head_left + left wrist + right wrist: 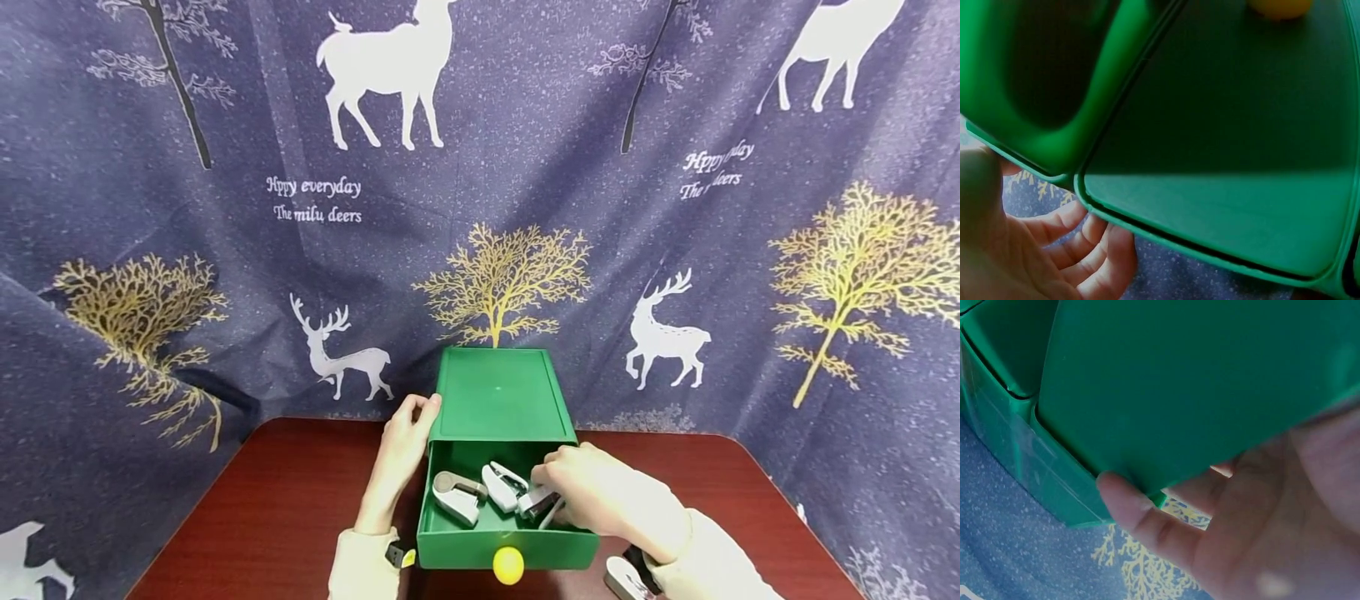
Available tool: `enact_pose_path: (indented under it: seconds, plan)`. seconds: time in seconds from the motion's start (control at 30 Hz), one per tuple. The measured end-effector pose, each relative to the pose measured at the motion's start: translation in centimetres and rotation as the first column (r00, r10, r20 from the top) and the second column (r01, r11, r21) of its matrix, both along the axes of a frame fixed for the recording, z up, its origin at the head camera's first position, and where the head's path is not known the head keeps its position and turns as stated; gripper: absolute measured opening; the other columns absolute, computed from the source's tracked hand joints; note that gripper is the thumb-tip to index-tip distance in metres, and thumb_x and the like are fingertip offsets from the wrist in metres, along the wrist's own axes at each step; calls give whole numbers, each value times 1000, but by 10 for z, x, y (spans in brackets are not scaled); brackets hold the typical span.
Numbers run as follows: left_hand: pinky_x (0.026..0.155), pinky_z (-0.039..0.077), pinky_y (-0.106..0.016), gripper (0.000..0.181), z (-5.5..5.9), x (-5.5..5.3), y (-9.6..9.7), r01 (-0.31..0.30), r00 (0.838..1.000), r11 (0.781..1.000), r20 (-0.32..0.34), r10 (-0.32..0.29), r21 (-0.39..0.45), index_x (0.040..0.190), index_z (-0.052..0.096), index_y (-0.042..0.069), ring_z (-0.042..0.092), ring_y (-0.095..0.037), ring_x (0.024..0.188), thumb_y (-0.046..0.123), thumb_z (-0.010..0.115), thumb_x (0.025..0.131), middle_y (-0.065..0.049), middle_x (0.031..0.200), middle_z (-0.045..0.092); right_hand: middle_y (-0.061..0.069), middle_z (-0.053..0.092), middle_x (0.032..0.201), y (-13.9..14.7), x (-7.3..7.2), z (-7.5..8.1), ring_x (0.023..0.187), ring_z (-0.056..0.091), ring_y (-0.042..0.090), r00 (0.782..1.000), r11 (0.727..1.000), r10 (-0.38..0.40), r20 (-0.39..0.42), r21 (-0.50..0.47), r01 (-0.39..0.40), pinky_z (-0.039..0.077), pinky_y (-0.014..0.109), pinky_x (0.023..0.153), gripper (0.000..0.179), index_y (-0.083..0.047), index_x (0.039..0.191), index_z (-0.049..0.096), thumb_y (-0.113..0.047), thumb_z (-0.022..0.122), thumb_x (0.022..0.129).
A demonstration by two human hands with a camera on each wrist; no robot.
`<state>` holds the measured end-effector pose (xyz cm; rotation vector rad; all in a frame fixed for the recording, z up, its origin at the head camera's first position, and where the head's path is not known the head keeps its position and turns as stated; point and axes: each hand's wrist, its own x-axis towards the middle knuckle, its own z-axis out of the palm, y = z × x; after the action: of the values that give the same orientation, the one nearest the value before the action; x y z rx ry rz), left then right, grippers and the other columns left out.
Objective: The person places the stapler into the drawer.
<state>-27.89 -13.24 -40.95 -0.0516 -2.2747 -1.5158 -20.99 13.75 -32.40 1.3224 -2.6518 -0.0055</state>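
A green box stands on a dark red table, with its drawer pulled out toward me. Inside the drawer lie two white staple removers and a silver-and-black stapler. My right hand reaches into the drawer, its fingers curled on that stapler. My left hand grips the box's left top edge. In the left wrist view its fingers curl beside the box's rim. The right wrist view shows a thumb against a green surface.
A yellow round knob sits on the drawer's front. Another white stapler lies on the table by my right forearm. A blue cloth with deer and gold trees hangs close behind the box and wraps both sides.
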Motion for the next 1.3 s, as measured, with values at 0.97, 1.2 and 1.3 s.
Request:
enact_pose_path:
  seconds: [0.97,1.2,1.3]
  plan:
    - [72,42,-36,41,3,0,0,1,1000,1000,-3,-1,-9,100,62,11,54,-19,75,51,51,98,-2,78,58,4,65,108,10,-6,-1,94,60,17,973,993,-39,229,-100,64,49,35,81,48,-7,118,64,-24,83,77]
    - [73,42,-36,39,4,1,1,0,1000,1000,-2,0,2,99,62,12,55,-21,75,50,52,98,-3,77,58,-3,63,116,20,9,2,106,57,15,969,957,-64,240,-259,127,46,38,90,45,-14,121,63,-45,70,89]
    - [71,43,-36,39,4,1,1,1,1000,1000,0,-1,7,99,62,12,55,-21,73,50,53,98,-3,76,58,-10,59,117,21,21,0,107,56,10,978,933,-100,183,-325,157,47,37,89,42,-20,121,63,-51,63,92]
